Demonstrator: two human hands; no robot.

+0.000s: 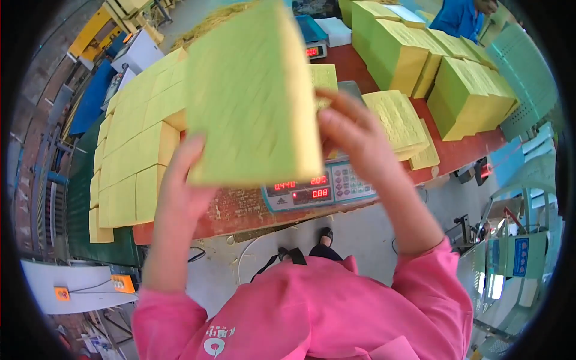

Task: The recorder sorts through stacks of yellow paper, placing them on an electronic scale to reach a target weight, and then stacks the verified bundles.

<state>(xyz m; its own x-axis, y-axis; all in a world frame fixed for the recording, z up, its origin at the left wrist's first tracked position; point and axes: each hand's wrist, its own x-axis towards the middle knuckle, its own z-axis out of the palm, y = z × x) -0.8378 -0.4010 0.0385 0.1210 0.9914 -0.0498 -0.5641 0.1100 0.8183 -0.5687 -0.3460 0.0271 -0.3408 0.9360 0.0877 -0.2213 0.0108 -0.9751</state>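
A thick stack of yellow paper (245, 99) is raised in front of me above the table, tilted and blurred by motion. My left hand (185, 171) grips its lower left edge, the thumb on the near face and the other fingers hidden. Against the right side of the same stack are the bent fingers of my right hand (353, 129); where their tips end is partly hidden. Below the stack is a digital scale (354, 183) with lit red digits and a keypad. Another yellow paper stack (393, 120) lies right of my right hand.
Many yellow paper blocks (129, 147) stand in rows at the left. Tall yellow stacks (399, 57) fill the far right of the red table (240, 213). A second scale (316, 51) sits at the back. A person in blue (459, 19) is beyond the tall stacks.
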